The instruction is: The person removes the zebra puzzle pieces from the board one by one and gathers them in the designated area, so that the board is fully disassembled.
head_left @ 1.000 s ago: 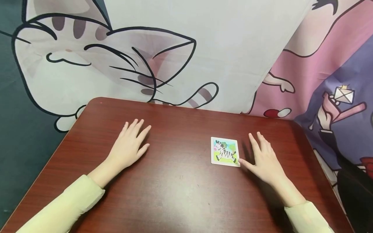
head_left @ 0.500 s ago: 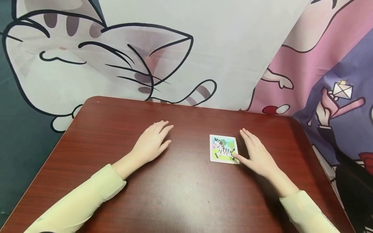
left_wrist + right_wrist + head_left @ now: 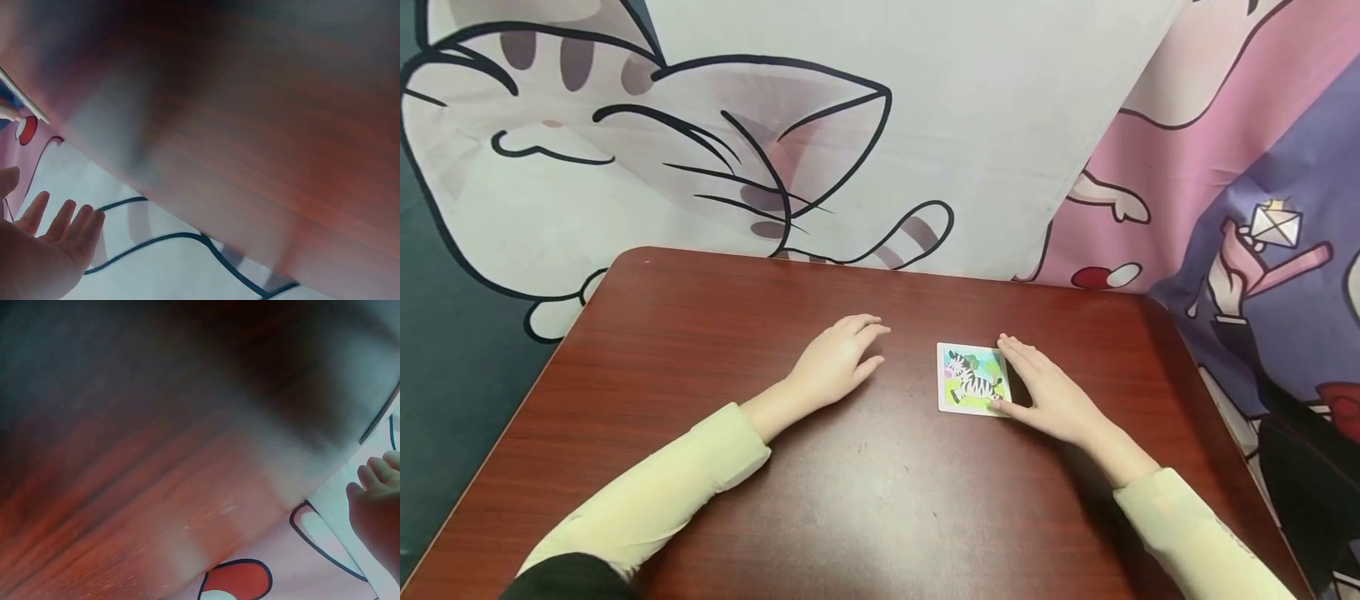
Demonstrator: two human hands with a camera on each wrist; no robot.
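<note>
A square zebra picture card (image 3: 973, 379) with a white border lies flat on the brown wooden table (image 3: 865, 500). My right hand (image 3: 1052, 396) is at the card's right side. Its thumb overlaps the lower right corner and its fairly straight fingertips reach the upper right corner; whether they press on it I cannot tell. To the card's left, my left hand (image 3: 831, 362) hovers or rests over the table with relaxed fingers and holds nothing. The left wrist view catches the card's thin edge (image 3: 24, 97) beyond my left fingers (image 3: 62, 222). In the right wrist view, my right hand (image 3: 378, 506) shows partly.
Behind the table's far edge hangs a cloth backdrop (image 3: 1000, 142) printed with a cartoon cat and pink and purple figures. A black object (image 3: 572, 577) lies over the left sleeve at the bottom. Another dark shape (image 3: 1300, 483) stands beyond the table's right edge.
My left hand has moved right, toward the card. The right hand has shifted slightly left, so its thumb and fingertips now come to the card's right edge. The view has shifted slightly.
</note>
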